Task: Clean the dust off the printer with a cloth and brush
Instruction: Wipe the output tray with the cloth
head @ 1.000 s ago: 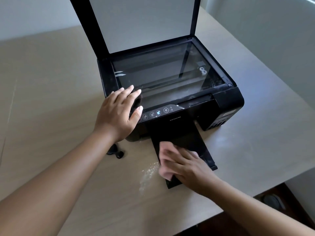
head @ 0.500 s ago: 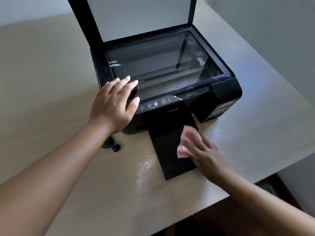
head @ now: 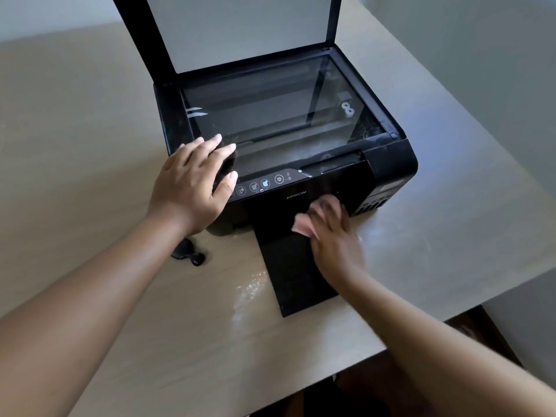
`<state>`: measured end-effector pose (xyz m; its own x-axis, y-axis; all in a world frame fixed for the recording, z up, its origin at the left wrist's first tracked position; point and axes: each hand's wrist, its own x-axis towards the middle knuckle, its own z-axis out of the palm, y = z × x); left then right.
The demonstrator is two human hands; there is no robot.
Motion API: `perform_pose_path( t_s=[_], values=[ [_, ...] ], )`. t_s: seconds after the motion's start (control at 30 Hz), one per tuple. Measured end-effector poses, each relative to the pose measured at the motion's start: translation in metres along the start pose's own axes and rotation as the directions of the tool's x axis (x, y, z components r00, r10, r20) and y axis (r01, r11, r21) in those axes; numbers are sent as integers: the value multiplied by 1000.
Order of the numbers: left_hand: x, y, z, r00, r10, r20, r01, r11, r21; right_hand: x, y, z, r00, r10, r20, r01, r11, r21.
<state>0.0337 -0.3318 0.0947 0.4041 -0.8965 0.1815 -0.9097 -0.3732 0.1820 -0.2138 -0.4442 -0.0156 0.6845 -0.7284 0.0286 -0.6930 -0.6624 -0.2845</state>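
Pale wooden table (head: pixel 90 121) holds a black printer (head: pixel 388 164), lid (head: pixel 240 28) raised, front toward the person. Its paper tray (head: pixel 288 275) runs lengthwise toward them. Dust remains on the glass (head: pixel 270 115) and table; much seems left. Left hand (head: pixel 192 188) rests flat, open. Right hand (head: pixel 334 236) presses a pink cloth (head: pixel 302 227) on the tray. The brush (head: pixel 188 251) lies unused.

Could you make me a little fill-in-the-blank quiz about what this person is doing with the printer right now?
1. The right hand presses a ____ cloth against the printer.
2. The scanner lid stands ____.
3. The left hand rests flat on the printer's front ____ corner.
4. White ____ lies on the table beside the output tray.

Missing words: pink; open; left; dust
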Motion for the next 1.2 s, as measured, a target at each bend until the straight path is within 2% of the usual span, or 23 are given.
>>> perform_pose_path(
  t_s=[0.03,0.07,0.1,0.13,0.2,0.23,0.27,0.3,0.4,0.47,0.5,0.53,0.6,0.67,0.7,0.73,0.77,0.83,0.9,1.0,1.03,1.1,1.2],
  values=[
    [1,0,0,1000,-3,-1,3,1000,3,10,-23,3,999,45,-21,-45,999,8],
    [1,0,1,1000,-8,-3,8,1000,6,13,-42,6,999,19,-44,-18,1000,14],
    [1,0,1,1000,-9,-4,9,1000,8,8,-51,9,995,-94,-44,95,995,17],
    [1,1,2,1000,-10,-3,10,1000,8,-3,-51,10,961,-275,-12,275,961,23],
    [0,1,1,1000,-9,1,9,1000,3,-35,-26,4,795,-592,128,592,805,42],
    [0,1,1,1000,-10,-1,10,1000,3,-47,-8,-2,720,-665,200,669,741,54],
    [-1,1,0,1000,-10,-4,10,1000,3,-52,12,-7,702,-672,235,683,729,41],
    [-1,1,0,1000,-8,-7,8,1000,3,-51,28,-9,748,-620,237,635,773,18],
    [-1,4,0,1000,-2,-11,2,1000,-4,-21,33,-10,954,-284,99,287,957,-28],
    [-1,2,0,1000,-5,-15,5,1000,0,4,-4,-4,995,-93,39,95,994,-48],
    [-1,1,0,1000,-10,-17,10,1000,4,12,-26,1,998,-57,30,58,997,-43],
    [-1,1,0,1000,-13,-16,13,1000,7,13,-42,6,996,-84,22,84,996,-26],
    [0,1,1,1000,-15,-10,15,1000,12,2,-52,10,947,-317,40,317,948,12],
    [0,2,1,1000,-16,1,16,1000,15,-21,-29,5,804,-587,95,586,809,44],
    [0,2,0,1000,-19,2,19,1000,16,-31,-11,0,736,-661,145,662,748,51],
    [0,3,0,1000,-18,2,18,1000,17,-38,8,-5,705,-685,185,690,723,46],
    [0,3,-1,1000,-17,1,17,1000,17,-40,26,-7,727,-658,195,666,745,30],
    [0,4,-1,1000,-17,-1,17,1000,17,-29,44,-12,858,-492,145,495,869,19],
    [0,4,-1,1000,-15,1,15,1000,16,-9,32,-12,955,-289,68,289,957,6],
    [1,4,0,1000,-8,2,8,1000,14,18,-17,0,992,-121,40,124,990,-68],
    [1,4,-1,1000,-8,1,8,1000,18,21,-33,5,989,-141,54,144,988,-58],
    [2,4,-2,1000,-11,2,11,1000,19,16,-53,13,943,-326,70,326,945,5],
    [1,4,-2,1000,-13,8,13,1000,22,-14,-42,11,717,-678,158,681,731,47]
  ],
)
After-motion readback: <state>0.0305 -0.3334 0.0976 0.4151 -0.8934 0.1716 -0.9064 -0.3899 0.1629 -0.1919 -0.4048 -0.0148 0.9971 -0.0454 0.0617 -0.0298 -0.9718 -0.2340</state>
